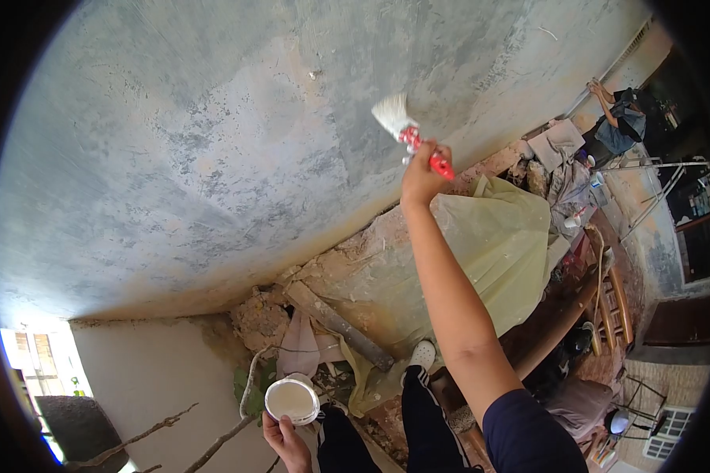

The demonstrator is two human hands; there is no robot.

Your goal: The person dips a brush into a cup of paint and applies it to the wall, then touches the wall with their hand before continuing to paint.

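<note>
My right hand is raised with its fingers closed round the red handle of a wide paintbrush. The brush's pale bristles point up and left, overlapping the patchy grey and whitish wall in this view. Low in the view, my left hand grips a white tub by its side, thumb near the rim. Inside the tub is an off-white liquid that looks like paint.
A pale yellow-green sheet covers things along the wall's foot. Near my feet lie a wooden plank, broken masonry and bare branches. Another person works by the wall at far right, beside a metal stand.
</note>
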